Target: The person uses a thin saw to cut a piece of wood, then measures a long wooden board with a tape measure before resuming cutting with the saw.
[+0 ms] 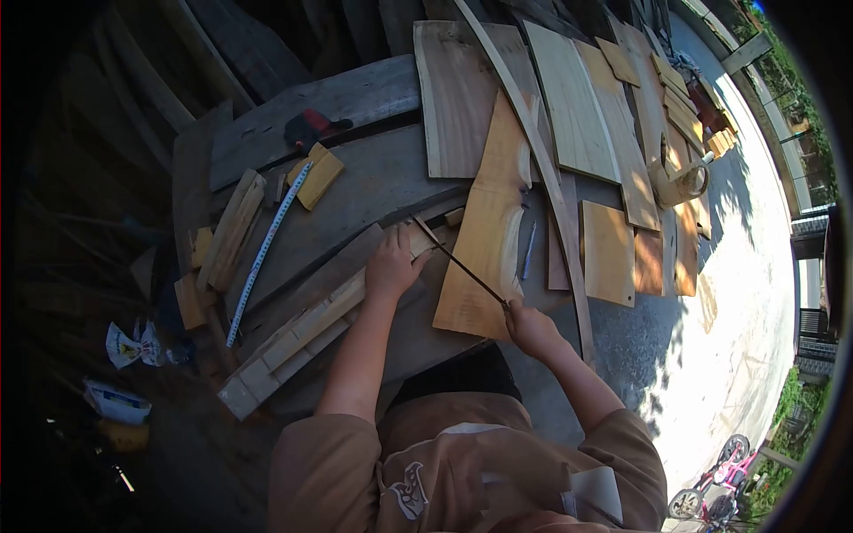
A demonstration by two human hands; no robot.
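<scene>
My left hand (pixel 392 264) is closed over the upper end of a narrow wooden piece (pixel 333 306) that lies slantwise on the workbench. In my right hand (pixel 533 330) is the near end of a thin, dark, rod-like tool (pixel 471 273); its exact kind does not show clearly. The tool slants up and left, and its far end meets the wood just beside my left fingertips. Under its middle part lies a wide tan board (pixel 484 231) with an irregular edge. A blue pen (pixel 530 250) rests to the right of that board.
A white measuring tape (pixel 267 253) stretches along the left, near a black and red cap (pixel 311 129) and stacked wood offcuts (pixel 233 226). Several flat boards (pixel 573 111) spread over the right side, crossed by a long thin strip (pixel 542 155). A beige mug-like container (pixel 680 182) stands farther right.
</scene>
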